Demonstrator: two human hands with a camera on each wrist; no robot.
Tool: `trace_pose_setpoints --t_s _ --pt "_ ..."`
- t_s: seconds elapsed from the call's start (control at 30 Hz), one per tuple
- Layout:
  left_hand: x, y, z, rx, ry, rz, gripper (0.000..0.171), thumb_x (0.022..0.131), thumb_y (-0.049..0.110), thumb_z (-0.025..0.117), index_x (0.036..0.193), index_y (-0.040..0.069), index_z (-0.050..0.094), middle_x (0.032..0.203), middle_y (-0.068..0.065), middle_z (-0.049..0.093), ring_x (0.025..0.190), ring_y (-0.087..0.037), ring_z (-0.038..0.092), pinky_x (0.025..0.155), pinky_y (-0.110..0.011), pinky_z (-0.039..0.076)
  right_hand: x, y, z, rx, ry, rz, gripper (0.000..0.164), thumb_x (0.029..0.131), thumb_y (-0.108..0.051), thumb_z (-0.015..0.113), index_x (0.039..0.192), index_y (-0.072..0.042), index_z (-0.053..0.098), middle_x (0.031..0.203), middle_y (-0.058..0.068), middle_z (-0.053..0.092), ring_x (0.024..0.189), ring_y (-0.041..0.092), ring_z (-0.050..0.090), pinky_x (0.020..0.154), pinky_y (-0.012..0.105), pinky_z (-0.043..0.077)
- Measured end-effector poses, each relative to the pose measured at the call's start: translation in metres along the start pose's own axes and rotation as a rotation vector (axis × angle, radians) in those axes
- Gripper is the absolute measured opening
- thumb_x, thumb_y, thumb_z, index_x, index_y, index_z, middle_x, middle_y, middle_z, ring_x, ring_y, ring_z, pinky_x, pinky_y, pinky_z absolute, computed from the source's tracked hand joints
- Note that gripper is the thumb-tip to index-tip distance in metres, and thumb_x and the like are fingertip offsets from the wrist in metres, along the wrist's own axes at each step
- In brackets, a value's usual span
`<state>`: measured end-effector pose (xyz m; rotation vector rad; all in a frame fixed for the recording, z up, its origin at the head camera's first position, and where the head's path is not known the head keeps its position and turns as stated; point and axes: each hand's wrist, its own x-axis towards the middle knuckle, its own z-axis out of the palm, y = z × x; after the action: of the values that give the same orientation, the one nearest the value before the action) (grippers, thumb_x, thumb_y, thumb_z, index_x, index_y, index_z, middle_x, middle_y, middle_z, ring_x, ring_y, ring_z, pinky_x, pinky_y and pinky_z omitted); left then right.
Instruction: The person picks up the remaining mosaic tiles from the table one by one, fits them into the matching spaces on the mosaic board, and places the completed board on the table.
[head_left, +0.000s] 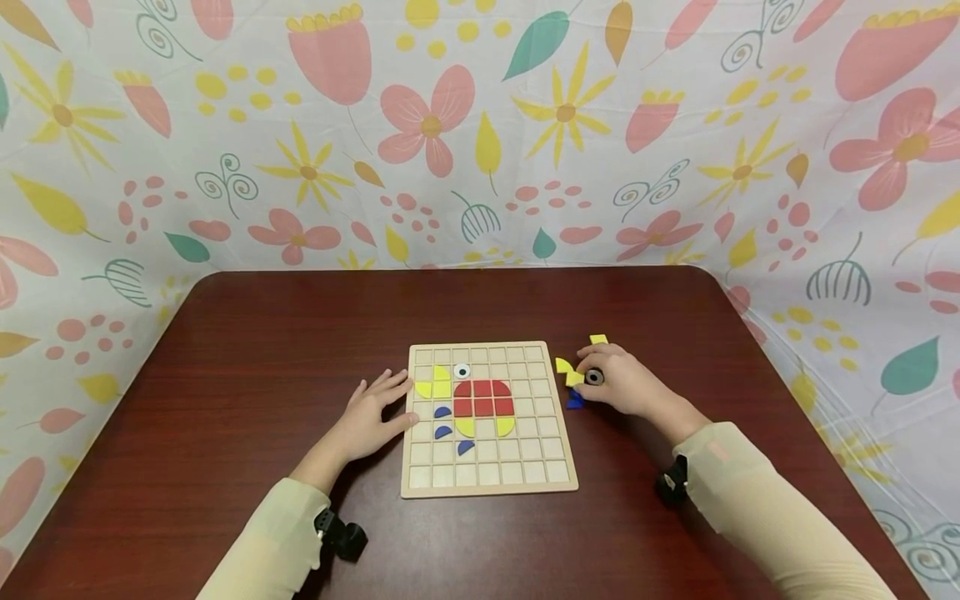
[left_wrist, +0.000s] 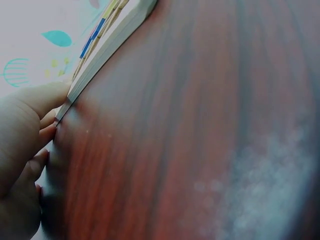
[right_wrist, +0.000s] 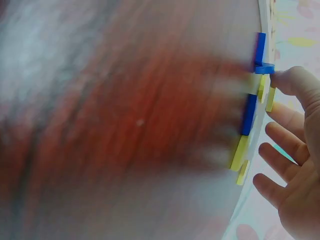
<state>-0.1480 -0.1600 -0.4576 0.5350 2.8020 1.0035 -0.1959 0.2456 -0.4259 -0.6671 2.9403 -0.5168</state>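
A square wooden grid board [head_left: 540,417] lies on the table with a red block of tiles [head_left: 483,398] at its middle. Around the block sit yellow rounded tiles [head_left: 442,383], an eye disc [head_left: 462,371] and blue rounded tiles [head_left: 443,432]. My left hand [head_left: 367,421] rests along the board's left rim, fingers spread, thumb on the edge. Right of the board, my right hand [head_left: 626,383] pinches a yellow tile [right_wrist: 270,99] between thumb and forefinger, its other fingers apart. A small grey round piece [head_left: 593,377] with a dark centre shows beside these fingers.
Loose tiles lie by the right hand: a yellow one [head_left: 563,365], a blue one [head_left: 575,401] and another yellow one [head_left: 597,339], partly behind the fingers. The dark wooden table [head_left: 315,317] meets a flower-patterned cloth [head_left: 450,192] at its back and sides.
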Motion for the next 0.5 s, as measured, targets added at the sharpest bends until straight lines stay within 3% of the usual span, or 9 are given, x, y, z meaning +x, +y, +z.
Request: trace_pose_setpoints --t_s 0.2,0.4,0.5 --pt "0.000 0.000 -0.001 0.004 0.000 0.006 0.062 0.089 0.034 0.065 0.142 0.009 0.044 0.152 -0.010 0.035 0.144 -0.034 0.021 0.113 -0.064 0.006 0.001 -0.008 -0.001 0.002 0.015 -0.027 0.029 0.083 -0.028 0.072 0.101 -0.005 0.070 0.129 0.016 0.056 0.117 0.035 0.052 0.086 0.043 0.052" --pt "-0.001 -0.001 0.000 -0.006 -0.001 0.013 0.063 0.090 0.035 0.064 0.143 0.009 0.043 0.152 -0.010 0.034 0.145 -0.034 0.020 0.113 -0.064 0.005 0.001 -0.018 0.000 0.017 0.034 -0.074 0.027 0.082 -0.027 0.074 0.098 -0.007 0.069 0.125 0.015 0.059 0.101 0.026 0.062 0.075 0.034 0.054" --pt "-0.002 -0.003 0.001 -0.006 -0.005 0.010 0.063 0.090 0.036 0.063 0.143 0.009 0.042 0.153 -0.010 0.033 0.145 -0.033 0.019 0.113 -0.063 0.005 0.003 -0.023 0.001 0.007 0.042 -0.102 0.026 0.081 -0.027 0.075 0.097 -0.008 0.070 0.123 0.014 0.060 0.105 0.026 0.061 0.077 0.035 0.053"
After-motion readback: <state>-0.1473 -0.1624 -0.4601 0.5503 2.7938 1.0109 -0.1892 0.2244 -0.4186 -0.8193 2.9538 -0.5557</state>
